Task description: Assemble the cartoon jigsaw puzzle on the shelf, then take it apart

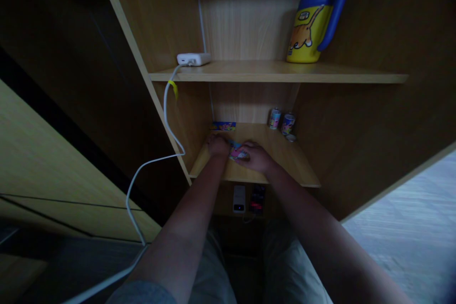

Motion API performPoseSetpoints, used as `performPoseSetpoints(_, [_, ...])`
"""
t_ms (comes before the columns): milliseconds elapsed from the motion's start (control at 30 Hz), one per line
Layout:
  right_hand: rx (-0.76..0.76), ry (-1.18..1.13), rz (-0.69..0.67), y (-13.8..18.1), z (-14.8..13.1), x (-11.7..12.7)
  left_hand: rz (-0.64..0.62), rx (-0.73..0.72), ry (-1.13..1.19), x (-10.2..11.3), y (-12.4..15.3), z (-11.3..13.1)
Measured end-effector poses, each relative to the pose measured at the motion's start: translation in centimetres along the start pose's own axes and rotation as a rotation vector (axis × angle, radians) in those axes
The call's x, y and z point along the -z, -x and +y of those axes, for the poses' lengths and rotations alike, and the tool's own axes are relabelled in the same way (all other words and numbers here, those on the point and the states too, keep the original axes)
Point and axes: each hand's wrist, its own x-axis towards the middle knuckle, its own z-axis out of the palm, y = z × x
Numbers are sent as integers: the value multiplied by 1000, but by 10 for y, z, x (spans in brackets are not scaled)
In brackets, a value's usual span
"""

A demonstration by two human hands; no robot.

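Note:
Both of my arms reach into a wooden shelf unit. My left hand (218, 145) and my right hand (257, 156) rest on the lower shelf (285, 164), fingers curled around a small pink and blue packet (238, 152) between them. The packet is mostly covered by my fingers. A flat blue and yellow box (223, 126) lies at the back of the same shelf, just beyond my left hand.
Two small printed cans (281, 121) and a lid (290, 137) stand at the shelf's back right. The upper shelf (270, 75) holds a blue and yellow jug (317, 14) and a white charger (194, 59) with a hanging cable (167, 118). Small devices (239, 198) sit below.

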Motion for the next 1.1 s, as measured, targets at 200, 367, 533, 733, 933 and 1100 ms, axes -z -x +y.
performPoseSetpoints(200, [-4, -63, 3, 1, 0, 3, 9, -5, -21, 1, 3, 3])
performPoseSetpoints(367, [-16, -113, 34, 1, 2, 1, 10, -23, -32, 0, 2, 3])
performPoseSetpoints(533, [-8, -141, 60, 1, 6, -2, 14, -13, -28, 1, 2, 3])
performPoseSetpoints(733, [18, -141, 89, 1, 11, -7, 13, -11, -18, 0, 0, 3])
performPoseSetpoints(933, [18, -87, 82, 1, 12, -9, 29, -16, -11, -3, -1, 3])
performPoseSetpoints(1100, [1, -18, 69, 0, 9, -11, 22, -23, -7, -3, -1, 2])
